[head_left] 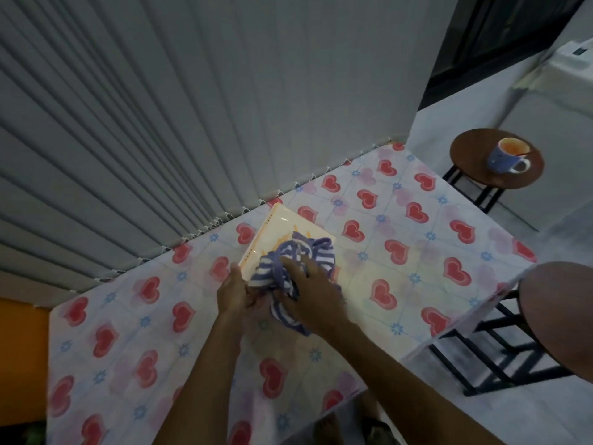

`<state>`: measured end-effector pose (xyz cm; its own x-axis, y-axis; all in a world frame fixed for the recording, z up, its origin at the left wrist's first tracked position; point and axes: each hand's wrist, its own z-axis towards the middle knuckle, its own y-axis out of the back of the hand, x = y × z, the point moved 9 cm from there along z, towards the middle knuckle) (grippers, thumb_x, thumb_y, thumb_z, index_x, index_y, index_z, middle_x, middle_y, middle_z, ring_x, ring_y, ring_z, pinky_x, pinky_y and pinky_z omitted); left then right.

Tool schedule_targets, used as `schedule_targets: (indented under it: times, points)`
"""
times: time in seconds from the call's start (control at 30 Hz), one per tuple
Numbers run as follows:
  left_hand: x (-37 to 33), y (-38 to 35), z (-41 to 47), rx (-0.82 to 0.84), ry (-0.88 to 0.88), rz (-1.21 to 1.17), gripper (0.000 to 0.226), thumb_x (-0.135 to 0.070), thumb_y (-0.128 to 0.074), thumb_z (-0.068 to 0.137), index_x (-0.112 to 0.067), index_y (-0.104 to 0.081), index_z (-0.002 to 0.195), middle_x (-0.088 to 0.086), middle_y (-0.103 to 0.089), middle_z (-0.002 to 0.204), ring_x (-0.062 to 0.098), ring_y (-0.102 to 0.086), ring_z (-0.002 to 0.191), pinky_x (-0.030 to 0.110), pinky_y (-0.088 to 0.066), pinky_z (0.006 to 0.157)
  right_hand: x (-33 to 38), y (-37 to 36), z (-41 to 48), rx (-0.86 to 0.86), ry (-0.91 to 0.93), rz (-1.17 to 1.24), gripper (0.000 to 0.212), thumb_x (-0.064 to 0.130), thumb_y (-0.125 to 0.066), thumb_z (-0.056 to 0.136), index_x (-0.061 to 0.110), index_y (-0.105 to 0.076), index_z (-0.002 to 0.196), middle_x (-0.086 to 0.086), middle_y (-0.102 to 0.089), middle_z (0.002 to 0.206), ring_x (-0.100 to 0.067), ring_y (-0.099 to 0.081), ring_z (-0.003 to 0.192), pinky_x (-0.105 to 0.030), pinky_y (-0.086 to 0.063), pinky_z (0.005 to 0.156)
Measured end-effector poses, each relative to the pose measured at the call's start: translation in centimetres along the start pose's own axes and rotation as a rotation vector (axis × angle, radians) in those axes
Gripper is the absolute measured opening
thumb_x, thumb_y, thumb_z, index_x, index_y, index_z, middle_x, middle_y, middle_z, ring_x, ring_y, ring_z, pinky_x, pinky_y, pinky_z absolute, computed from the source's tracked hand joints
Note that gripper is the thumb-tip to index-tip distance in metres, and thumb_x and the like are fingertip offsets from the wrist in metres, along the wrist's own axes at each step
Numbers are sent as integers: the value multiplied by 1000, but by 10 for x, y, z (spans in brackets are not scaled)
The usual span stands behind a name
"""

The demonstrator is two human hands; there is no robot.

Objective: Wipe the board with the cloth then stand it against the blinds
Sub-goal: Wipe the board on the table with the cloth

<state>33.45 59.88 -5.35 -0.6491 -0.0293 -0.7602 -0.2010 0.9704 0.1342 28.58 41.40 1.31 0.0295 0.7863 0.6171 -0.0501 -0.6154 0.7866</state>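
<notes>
A pale cream board [282, 227] with an orange drawing lies flat on the heart-patterned table [417, 252], near the grey vertical blinds [192, 123]. A bunched blue-and-white striped cloth [295, 255] covers the board's near half. My right hand [309, 293] presses down on the cloth with fingers spread over it. My left hand [234, 290] grips the board's near left edge, thumb along the rim. The near corner of the board is hidden under cloth and hands.
A round brown stool [475, 175] at the back right carries a blue mug [508, 155]. Another round stool [558, 316] stands at the right, close to the table's corner. The blinds hang along the table's far edge. An orange surface [19, 348] shows at the left.
</notes>
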Motion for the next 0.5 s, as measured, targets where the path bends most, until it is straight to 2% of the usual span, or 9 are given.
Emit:
schedule_targets:
  times: [0.07,0.1,0.2,0.27,0.3,0.4,0.5]
  points:
    - [4,-1,-1,-13,6,-26,51,-53,-44,104,-9,-67,116,22,-73,106,40,-72,95,56,-58,92,0,-19,4,47,6,-86,59,56,-42,100,32,-36,154,-9,-34,163,-36,-36,147,-57,-45,109]
    - [5,0,-1,-25,10,-25,50,-53,-45,104,-9,-66,114,20,-74,100,37,-72,89,52,-59,90,-1,-26,7,62,-1,-111,62,59,-31,100,33,-36,155,-9,-30,166,-38,-31,150,-60,-41,112]
    - [6,3,-1,-50,29,-43,42,-52,-47,103,-16,-66,91,10,-75,69,29,-68,65,38,-57,66,-9,-38,20,71,-30,-121,71,68,-14,96,36,-34,156,-7,-22,171,-38,-18,157,-69,-30,114]
    - [4,3,-2,-48,37,-39,39,-52,-49,102,-21,-65,86,5,-74,58,27,-69,59,36,-58,60,-20,-47,34,131,-41,-127,64,64,-21,100,38,-28,159,-3,-15,173,-35,-8,159,-71,-23,116]
    - [4,2,-3,-42,43,-42,38,-52,-49,102,-21,-66,89,6,-75,60,27,-70,58,39,-60,61,-27,-50,41,156,-45,-127,61,60,-26,103,38,-26,159,-2,-13,173,-33,-6,160,-72,-22,116]
    - [6,-2,-5,-30,56,-72,31,-47,-49,104,-23,-68,98,14,-78,72,29,-75,62,50,-60,77,-57,-48,65,177,-89,-103,57,54,-34,105,35,-26,159,0,-14,173,-30,-8,159,-72,-24,117]
    - [9,-2,-4,-28,53,-98,32,-47,-48,105,-22,-68,102,17,-79,79,25,-74,58,43,-59,74,-84,-39,85,192,-104,-152,58,51,-34,106,30,-26,159,-3,-17,171,-30,-12,159,-66,-28,118]
